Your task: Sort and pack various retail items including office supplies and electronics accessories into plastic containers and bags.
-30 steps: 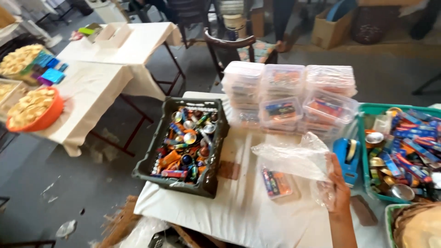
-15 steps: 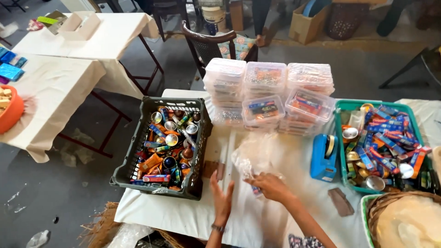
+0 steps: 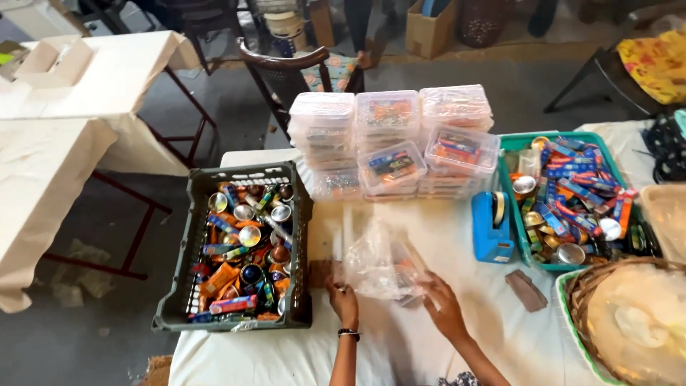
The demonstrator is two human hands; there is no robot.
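Both hands now on clear bag (image 3: 379, 266) right of crate (image 3: 239, 246): left hand (image 3: 344, 300) pinching edge, right hand (image 3: 441, 304) spread flat, flattening bag onto bench (image 3: 457, 343).

From my feed I see a grey concrete floor (image 3: 93, 236) in even, soft light. A dark wooden chair (image 3: 286, 68) with a patterned cushion stands beyond the white-clothed work table (image 3: 457, 336). To the left, two more cloth-covered tables (image 3: 107, 78) stand on dark legs; a cardboard box (image 3: 429, 25) sits farther back.
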